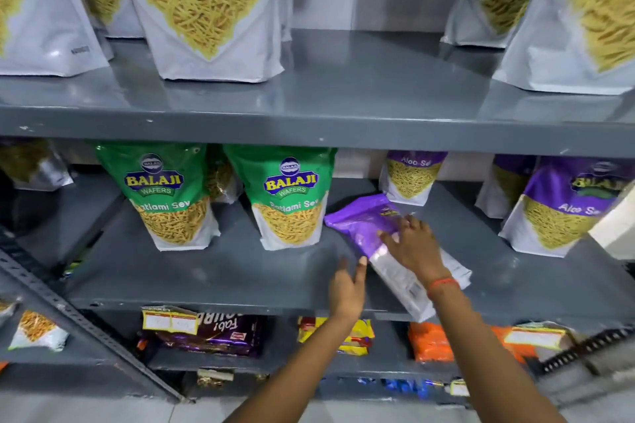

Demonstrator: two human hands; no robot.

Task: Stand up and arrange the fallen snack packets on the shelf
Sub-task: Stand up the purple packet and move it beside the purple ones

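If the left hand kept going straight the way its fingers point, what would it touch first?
Probably the fallen purple packet. The left hand is open, fingers pointing up and into the middle shelf, thumb already near the packet's lower edge. The right hand rests on that packet. Depth is unclear; the green packet stands just left.

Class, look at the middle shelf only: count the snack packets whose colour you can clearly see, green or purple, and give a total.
Green packets: 2, and, both upright.
Purple packets: 4, three upright, and one fallen packet under the right hand.
Total: 6.
The dim packets at the left and behind the green ones are left out.
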